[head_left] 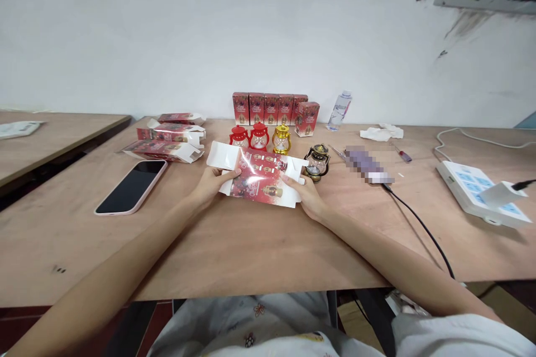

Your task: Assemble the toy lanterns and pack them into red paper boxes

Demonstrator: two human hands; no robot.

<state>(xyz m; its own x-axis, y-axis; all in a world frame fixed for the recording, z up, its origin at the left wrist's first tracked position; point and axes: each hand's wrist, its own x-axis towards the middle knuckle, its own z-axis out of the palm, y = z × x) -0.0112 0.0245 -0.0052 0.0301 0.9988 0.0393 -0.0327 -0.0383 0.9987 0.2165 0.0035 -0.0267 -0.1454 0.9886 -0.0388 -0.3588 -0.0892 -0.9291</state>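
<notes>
A red printed gift box (259,175) with white end flaps spread out is held above the table between both my hands. My left hand (213,184) grips its left end, thumb on the printed face. My right hand (307,194) pinches the right end near the flaps, thumb on top. Just behind the box stand two red lanterns, one at the left (239,137) and one beside it (259,136), plus a gold lantern (282,139). A dark bronze lantern (317,163) is close to my right hand.
Finished-looking red boxes (271,109) stand in a row by the wall. Several open boxes (167,149) lie at left, near a phone (132,187). To the right are a bottle (339,111), tissue (382,133), a blurred phone with a cable (368,164) and a power strip (481,192).
</notes>
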